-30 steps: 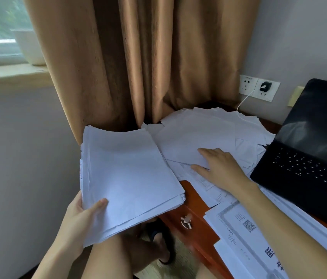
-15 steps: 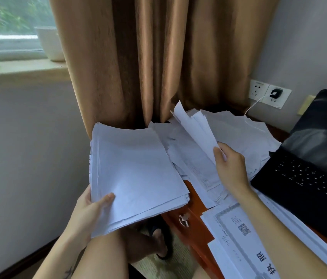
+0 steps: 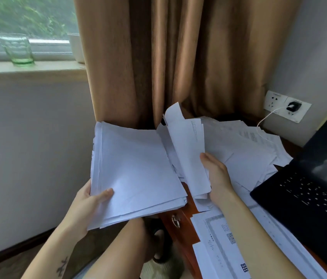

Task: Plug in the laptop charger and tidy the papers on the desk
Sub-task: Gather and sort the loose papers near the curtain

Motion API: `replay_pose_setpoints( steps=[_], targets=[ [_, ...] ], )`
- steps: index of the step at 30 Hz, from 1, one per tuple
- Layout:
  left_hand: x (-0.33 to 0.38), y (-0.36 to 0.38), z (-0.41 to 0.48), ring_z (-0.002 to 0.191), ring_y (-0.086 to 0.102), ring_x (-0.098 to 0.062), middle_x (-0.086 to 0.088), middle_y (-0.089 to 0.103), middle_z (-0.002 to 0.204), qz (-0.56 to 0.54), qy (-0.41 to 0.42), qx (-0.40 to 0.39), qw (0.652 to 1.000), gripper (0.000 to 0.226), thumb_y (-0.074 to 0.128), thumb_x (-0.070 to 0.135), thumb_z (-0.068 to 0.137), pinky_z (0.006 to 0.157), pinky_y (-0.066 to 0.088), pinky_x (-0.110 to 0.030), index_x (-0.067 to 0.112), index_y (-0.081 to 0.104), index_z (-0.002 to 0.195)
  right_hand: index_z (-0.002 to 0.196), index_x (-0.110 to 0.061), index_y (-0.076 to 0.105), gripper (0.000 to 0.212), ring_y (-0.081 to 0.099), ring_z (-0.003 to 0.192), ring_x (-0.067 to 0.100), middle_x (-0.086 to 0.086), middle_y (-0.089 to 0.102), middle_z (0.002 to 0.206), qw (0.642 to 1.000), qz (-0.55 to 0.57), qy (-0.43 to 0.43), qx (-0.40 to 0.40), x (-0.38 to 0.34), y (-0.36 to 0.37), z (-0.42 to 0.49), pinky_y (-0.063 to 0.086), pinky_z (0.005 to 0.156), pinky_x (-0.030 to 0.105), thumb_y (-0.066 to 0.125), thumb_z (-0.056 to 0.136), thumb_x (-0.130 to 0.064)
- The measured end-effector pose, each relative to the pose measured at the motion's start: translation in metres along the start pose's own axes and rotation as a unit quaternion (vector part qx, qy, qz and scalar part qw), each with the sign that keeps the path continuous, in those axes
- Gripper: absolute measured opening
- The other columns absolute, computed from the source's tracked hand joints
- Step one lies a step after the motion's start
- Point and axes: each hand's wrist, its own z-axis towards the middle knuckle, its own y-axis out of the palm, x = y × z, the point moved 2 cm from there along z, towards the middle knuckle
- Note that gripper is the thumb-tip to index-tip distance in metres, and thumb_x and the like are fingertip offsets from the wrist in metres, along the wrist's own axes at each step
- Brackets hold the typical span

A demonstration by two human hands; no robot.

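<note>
We find the charger (image 3: 293, 106) seated in its wall socket (image 3: 274, 100) at two o'clock; the left hand (image 3: 90, 200) grasps the gathered stack (image 3: 136, 174) at nine, the right hand (image 3: 217, 176) pinches further sheets (image 3: 188, 150) beside it; loose papers (image 3: 245, 150) at three litter the counter (image 3: 184, 220), so we judge tidying unfinished.

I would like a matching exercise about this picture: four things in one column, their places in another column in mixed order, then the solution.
Things:
1. glass
2. plug
3. thick paper stack
4. few sheets

Places:
A. in the wall socket
B. held in the right hand
C. on the windowsill
D. held in the left hand

Pairs: 1-C, 2-A, 3-D, 4-B.
</note>
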Motion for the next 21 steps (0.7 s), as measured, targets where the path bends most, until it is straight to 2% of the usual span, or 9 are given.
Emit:
replay_pose_setpoints(
  steps=[4, 7, 12, 15, 18, 21],
  targets=[
    [0.001, 0.001, -0.008, 0.098, 0.077, -0.023, -0.001, 0.079, 0.111, -0.020, 0.004, 0.004, 1.000, 0.037, 0.067, 0.000, 0.097, 0.080, 0.057, -0.035, 0.023, 0.064, 0.125, 0.123, -0.019, 0.072, 0.032, 0.068, 0.113, 0.020, -0.002, 0.075, 0.116, 0.998, -0.017, 0.022, -0.054, 0.008, 0.013, -0.006, 0.051, 0.104, 0.039, 0.068, 0.093, -0.032],
    [0.001, 0.004, -0.010, 0.096, 0.077, -0.020, 0.000, 0.079, 0.111, -0.021, 0.004, 0.000, 1.000, 0.038, 0.066, -0.002, 0.097, 0.082, 0.056, -0.034, 0.025, 0.064, 0.124, 0.120, -0.016, 0.073, 0.027, 0.069, 0.111, 0.024, 0.002, 0.076, 0.113, 0.996, -0.027, 0.039, -0.071, 0.010, 0.014, -0.010, 0.053, 0.099, 0.040, 0.066, 0.096, -0.027],
    [-0.005, 0.002, -0.009, 0.098, 0.077, -0.021, 0.001, 0.080, 0.111, -0.026, -0.004, 0.000, 1.000, 0.038, 0.065, -0.002, 0.098, 0.087, 0.056, -0.039, 0.024, 0.065, 0.125, 0.122, -0.014, 0.070, 0.026, 0.072, 0.104, 0.023, 0.003, 0.076, 0.111, 0.999, -0.012, 0.021, -0.028, 0.013, 0.010, -0.013, 0.056, 0.079, 0.031, 0.063, 0.099, -0.025],
    [-0.008, -0.003, -0.010, 0.101, 0.077, -0.023, 0.001, 0.079, 0.112, -0.025, -0.005, 0.006, 1.000, 0.038, 0.066, 0.000, 0.098, 0.089, 0.056, -0.041, 0.026, 0.065, 0.126, 0.117, -0.017, 0.071, 0.021, 0.072, 0.099, 0.020, 0.000, 0.077, 0.107, 1.000, 0.006, 0.004, 0.004, 0.006, 0.006, -0.015, 0.056, 0.078, 0.030, 0.062, 0.100, -0.025],
    [0.001, -0.012, -0.009, 0.096, 0.077, -0.015, 0.005, 0.080, 0.109, -0.018, 0.016, 0.020, 1.000, 0.036, 0.065, 0.001, 0.099, 0.087, 0.054, -0.038, 0.029, 0.067, 0.120, 0.106, -0.027, 0.071, 0.010, 0.072, 0.090, 0.011, -0.010, 0.078, 0.097, 0.999, 0.032, -0.006, 0.043, -0.005, -0.003, -0.013, 0.057, 0.077, 0.029, 0.064, 0.099, -0.026],
    [0.019, -0.026, -0.006, 0.088, 0.077, -0.007, 0.011, 0.080, 0.103, -0.008, 0.047, 0.039, 0.998, 0.035, 0.065, 0.002, 0.098, 0.087, 0.053, -0.034, 0.031, 0.067, 0.117, 0.111, -0.024, 0.072, 0.015, 0.072, 0.096, 0.014, -0.005, 0.077, 0.104, 0.997, 0.048, -0.011, 0.059, -0.010, -0.010, -0.011, 0.057, 0.083, 0.033, 0.066, 0.097, -0.025]
  ],
)
